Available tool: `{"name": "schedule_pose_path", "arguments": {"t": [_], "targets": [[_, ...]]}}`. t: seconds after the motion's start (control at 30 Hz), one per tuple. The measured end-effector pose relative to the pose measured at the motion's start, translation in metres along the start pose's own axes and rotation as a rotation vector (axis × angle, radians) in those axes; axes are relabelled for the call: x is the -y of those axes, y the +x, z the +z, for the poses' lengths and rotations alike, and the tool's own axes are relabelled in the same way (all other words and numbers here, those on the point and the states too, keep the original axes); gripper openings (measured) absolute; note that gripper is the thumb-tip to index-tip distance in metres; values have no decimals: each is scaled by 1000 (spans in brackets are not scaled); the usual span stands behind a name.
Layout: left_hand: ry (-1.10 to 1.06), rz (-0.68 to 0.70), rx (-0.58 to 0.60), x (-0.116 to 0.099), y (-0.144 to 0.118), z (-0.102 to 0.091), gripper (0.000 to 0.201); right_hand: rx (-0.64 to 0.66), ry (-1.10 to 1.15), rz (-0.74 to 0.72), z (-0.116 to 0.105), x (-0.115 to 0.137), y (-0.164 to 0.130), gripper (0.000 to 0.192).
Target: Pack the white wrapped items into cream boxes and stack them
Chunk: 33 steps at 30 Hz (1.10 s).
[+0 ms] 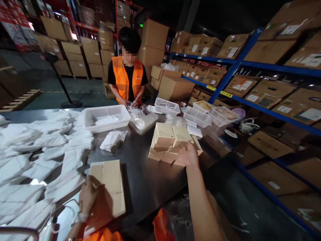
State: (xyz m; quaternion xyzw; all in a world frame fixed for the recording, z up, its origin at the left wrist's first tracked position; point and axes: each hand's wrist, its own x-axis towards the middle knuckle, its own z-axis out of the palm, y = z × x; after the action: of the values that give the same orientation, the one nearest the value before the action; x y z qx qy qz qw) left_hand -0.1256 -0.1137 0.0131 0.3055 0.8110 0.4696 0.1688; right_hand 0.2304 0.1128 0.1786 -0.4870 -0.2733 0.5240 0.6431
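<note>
My right hand reaches out to a stack of small tan cardboard boxes. Its fingers are apart and touch the right front side of the stack. Flattened tan cartons lie in a pile nearer to me. At the left edge of that pile, my left hand has its fingers curled over the cardboard; part of its grip is hidden in shadow. A white item in clear plastic rests beyond the pile.
Many white packets cover the table's left side. White baskets stand along the far edge, where a co-worker in an orange vest handles clear plastic. Blue shelving with cartons runs along the right.
</note>
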Motion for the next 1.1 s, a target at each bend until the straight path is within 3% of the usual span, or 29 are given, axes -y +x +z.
{"name": "schedule_pose_path", "arguments": {"t": [0.07,0.1,0.13,0.23,0.27,0.3,0.4,0.5,0.6,0.67,0.73,0.87,0.97,1.03,1.1], "targets": [[-60,-10,18,-12,-1,0,35,57,-25,-81,-6,-9,-38,39],[-103,-9,60,-20,-2,0,39,103,-76,-238,-7,-14,-60,41],[-151,0,124,-30,-5,0,43,243,-192,-389,-6,-18,-81,42],[-273,68,403,-63,-18,-6,42,919,-675,-667,3,-27,-131,43],[-303,95,503,-74,-22,-10,38,1064,-819,-696,7,-29,-141,45],[-343,119,633,-84,-26,-14,36,1130,-935,-699,9,-30,-148,47],[-418,142,800,-104,-35,-23,38,1036,-1111,-563,9,-33,-152,43],[-309,214,826,-110,-42,-21,45,1078,-1084,-304,4,-41,-145,24],[-53,446,753,-111,-49,-7,86,1062,-988,-202,8,-54,-141,20],[62,561,683,-108,-52,2,110,973,-1001,-279,14,-60,-141,20],[105,563,649,-103,-51,6,103,921,-1103,-394,16,-62,-143,22],[122,470,688,-89,-48,-2,80,1001,-1318,-410,1,-57,-141,26],[110,536,679,-84,-54,-3,103,1056,-1291,-394,-11,-63,-137,20],[103,559,681,-86,-60,1,109,980,-1223,-508,-10,-73,-135,24],[-16,462,750,-92,-63,5,79,790,-1139,-694,-4,-86,-136,26]]}}
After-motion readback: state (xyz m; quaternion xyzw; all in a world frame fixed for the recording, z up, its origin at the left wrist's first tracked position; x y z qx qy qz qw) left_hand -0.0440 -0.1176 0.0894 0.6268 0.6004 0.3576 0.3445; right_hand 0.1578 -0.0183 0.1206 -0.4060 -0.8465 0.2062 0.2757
